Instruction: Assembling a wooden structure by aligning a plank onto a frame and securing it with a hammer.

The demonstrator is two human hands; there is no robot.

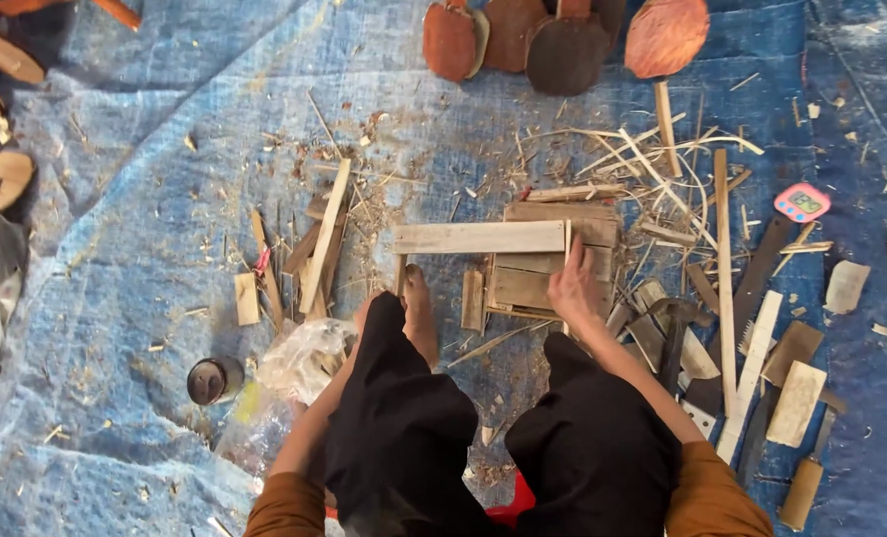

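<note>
Blue tarpaulin (145,199) covers the floor, littered with shavings. Right hand (575,288) lies flat on a stack of short wooden boards (533,278), its grip spread loosely, clasping nothing. Left hand is hidden behind the knee by a clear plastic bag (299,363); its grip cannot be told. One long plank (478,237) lies across the stack's top edge. Judged early: slats (752,358) lie loose at right, unassembled. Small pink timer (801,202) sits far right; round dark tin (212,381) at left.

A small pink timer (801,202) with a pale screen lies on the blue tarp (145,199), far right; clear plastic bag (304,363) lower left.
</note>
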